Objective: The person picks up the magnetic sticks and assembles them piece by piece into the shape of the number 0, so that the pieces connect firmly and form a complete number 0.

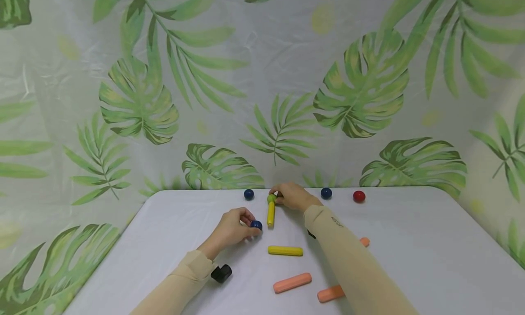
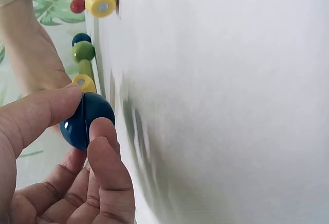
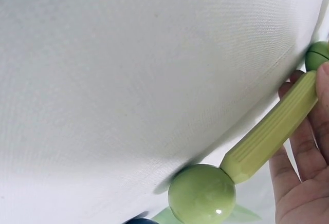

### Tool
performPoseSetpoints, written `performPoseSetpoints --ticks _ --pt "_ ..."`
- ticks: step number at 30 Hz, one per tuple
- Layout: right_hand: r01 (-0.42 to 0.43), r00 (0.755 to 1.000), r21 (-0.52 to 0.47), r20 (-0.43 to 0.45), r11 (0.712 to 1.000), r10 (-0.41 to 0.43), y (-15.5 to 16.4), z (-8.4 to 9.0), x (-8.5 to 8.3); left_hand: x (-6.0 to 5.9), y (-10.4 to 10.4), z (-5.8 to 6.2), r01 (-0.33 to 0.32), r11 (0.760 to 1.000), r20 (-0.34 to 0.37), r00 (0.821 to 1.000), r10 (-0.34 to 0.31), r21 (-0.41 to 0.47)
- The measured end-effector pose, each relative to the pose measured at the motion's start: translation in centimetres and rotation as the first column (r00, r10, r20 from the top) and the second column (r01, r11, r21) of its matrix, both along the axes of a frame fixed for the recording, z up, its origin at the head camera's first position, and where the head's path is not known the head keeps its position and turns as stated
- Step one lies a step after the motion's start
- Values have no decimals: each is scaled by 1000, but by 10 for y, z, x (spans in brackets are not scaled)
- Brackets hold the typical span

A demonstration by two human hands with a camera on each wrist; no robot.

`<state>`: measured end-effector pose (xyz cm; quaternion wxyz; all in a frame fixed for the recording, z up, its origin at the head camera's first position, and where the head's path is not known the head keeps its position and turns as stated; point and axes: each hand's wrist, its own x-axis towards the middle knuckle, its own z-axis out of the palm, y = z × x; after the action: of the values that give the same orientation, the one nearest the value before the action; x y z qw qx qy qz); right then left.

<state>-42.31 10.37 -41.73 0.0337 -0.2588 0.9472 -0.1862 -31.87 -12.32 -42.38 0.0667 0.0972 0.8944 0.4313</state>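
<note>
left hand (image 1: 231, 228) centre frame: grip pinching blue ball (image 1: 256, 224) at near end of upright-lying yellow stick (image 1: 270, 213) on tabletop (image 1: 410, 260) | right hand (image 1: 293, 196) just above: grip closed round light-green stick (image 3: 272, 129) with green ball (image 1: 271, 198) | second yellow stick (image 1: 285, 250) below centre; red ball (image 1: 358, 196) right of centre

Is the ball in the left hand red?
No, the left hand pinches a dark blue ball; the red ball sits alone far back on the table.

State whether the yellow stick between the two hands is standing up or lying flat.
Lying flat: the yellow stick rests lengthwise on the table, a green ball at its far end.
</note>
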Motion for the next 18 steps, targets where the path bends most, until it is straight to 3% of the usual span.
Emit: performPoseSetpoints --ticks 9,18 --pt "4 1000 -3 -8 1000 -4 -1 1 2 12 4 -2 71 997 20 997 -71 30" --pt "-2 1000 -9 -14 1000 2 -1 3 6 13 11 -5 98 995 2 995 -98 34"
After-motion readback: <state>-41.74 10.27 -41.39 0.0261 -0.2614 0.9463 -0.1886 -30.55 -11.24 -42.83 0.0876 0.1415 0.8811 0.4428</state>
